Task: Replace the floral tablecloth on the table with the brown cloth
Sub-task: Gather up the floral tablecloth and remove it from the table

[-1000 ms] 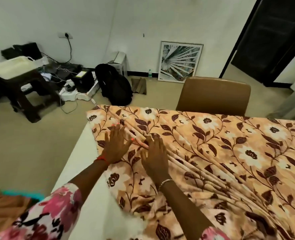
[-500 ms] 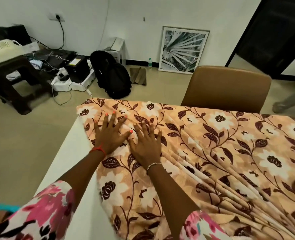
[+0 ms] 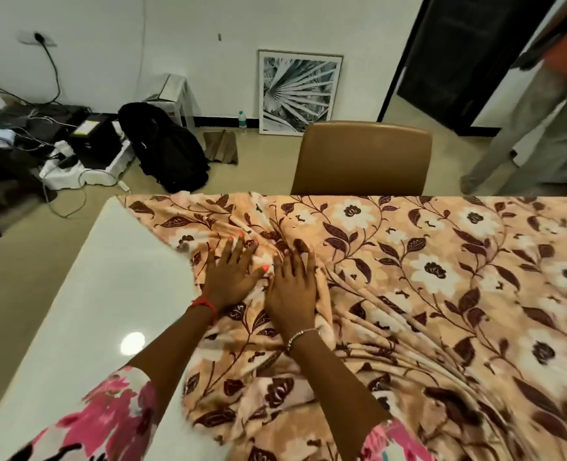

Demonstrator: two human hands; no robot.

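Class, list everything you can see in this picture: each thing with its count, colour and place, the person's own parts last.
tablecloth: one, peach with brown and white flowers, rumpled over the table's right part
table: one, white, left part bare
chair: one, brown, behind the table's far edge
picture: one, black-and-white leaf print, leaning on the far wall
backpack: one, black, on the floor
bottle: one, clear, floor by the wall
stool: one, white, against the wall
cables: several, black and white, floor at left
another person: one, grey trousers, top right
left hand: one, orange nails, flat on the tablecloth
right hand: one, flat on the tablecloth beside it
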